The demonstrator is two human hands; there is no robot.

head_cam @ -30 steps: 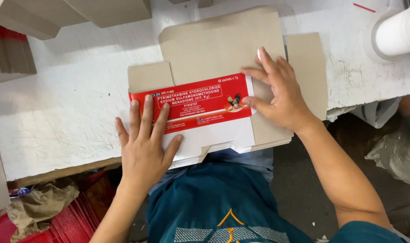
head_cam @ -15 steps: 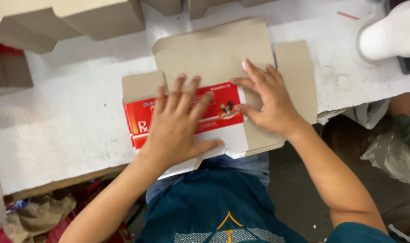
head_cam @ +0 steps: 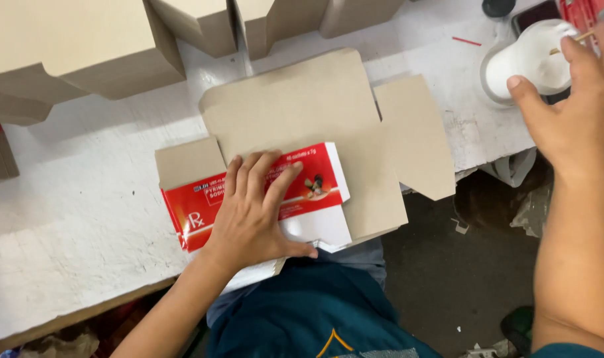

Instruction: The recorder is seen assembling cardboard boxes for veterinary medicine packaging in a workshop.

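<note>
1. Head view: the flat carton blank [head_cam: 302,166], red-and-white print on grey board, is pinned at the near edge of the white table [head_cam: 70,225] by the left hand [head_cam: 252,215], fingers spread flat, nothing gripped.
2. Light, bendy and easily creased, probably; best held by flap edges.
3. The right hand [head_cam: 570,106] is at the white cup [head_cam: 524,59] far right, pinching a thin stick [head_cam: 570,41].

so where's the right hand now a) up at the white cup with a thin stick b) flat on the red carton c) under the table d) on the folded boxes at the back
a: the right hand is up at the white cup, pinching a thin stick, while the left hand alone presses the red and white carton.
</note>
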